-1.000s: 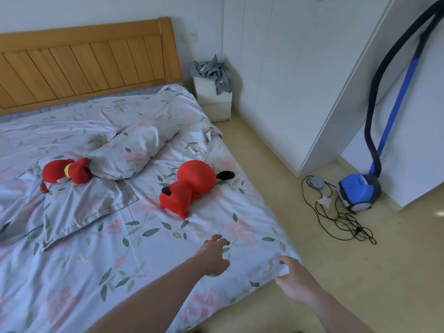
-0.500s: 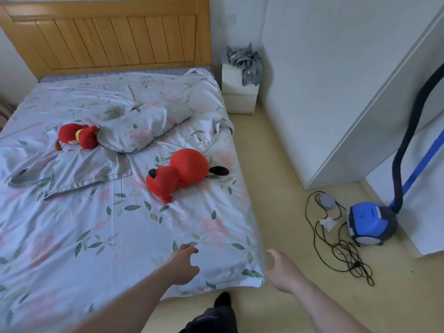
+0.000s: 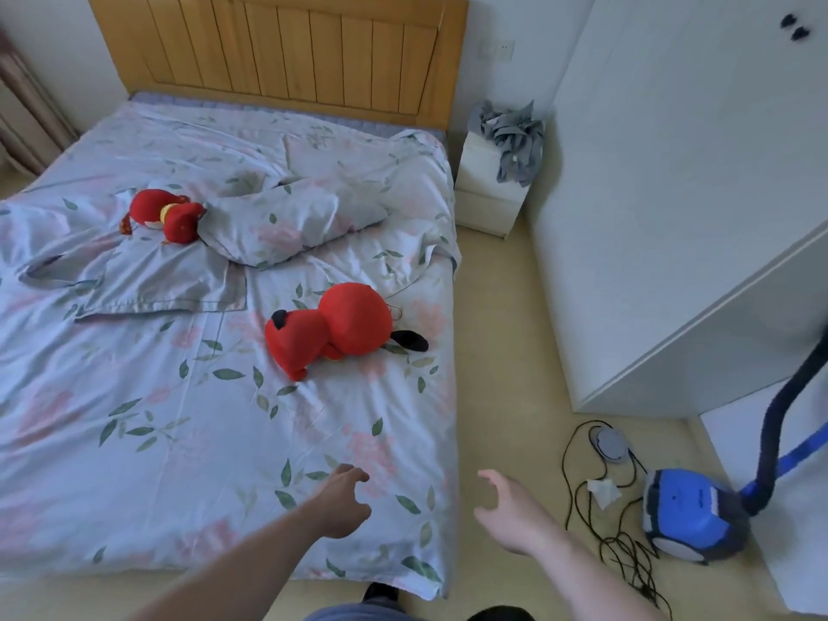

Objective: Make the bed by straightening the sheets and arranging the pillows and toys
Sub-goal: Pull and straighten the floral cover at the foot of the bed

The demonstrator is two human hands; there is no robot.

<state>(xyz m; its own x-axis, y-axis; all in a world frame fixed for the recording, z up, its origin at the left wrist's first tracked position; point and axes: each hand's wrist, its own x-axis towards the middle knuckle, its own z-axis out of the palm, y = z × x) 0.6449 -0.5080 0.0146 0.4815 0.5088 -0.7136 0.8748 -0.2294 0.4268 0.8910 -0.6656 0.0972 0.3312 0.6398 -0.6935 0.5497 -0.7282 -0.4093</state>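
Observation:
A pale blue floral sheet covers the bed, fairly flat at the foot and rumpled near the wooden headboard. A matching pillow lies crooked mid-bed, with a flat pillowcase in front of it. A large red plush toy lies on its side near the right edge; a small red plush lies left of the pillow. My left hand hovers over the sheet's near right corner, fingers loosely curled, holding nothing. My right hand is spread open over the floor beside the bed.
A white nightstand with grey clothes stands right of the headboard. White wardrobes line the right wall. On the floor lie a blue vacuum cleaner with its hose, and a tangled black cable. My feet are at the bed's foot.
My right hand has let go of the sheet's corner and moved off over the floor. Both hands pulled back from the bed, and my view rose, showing more of the headboard.

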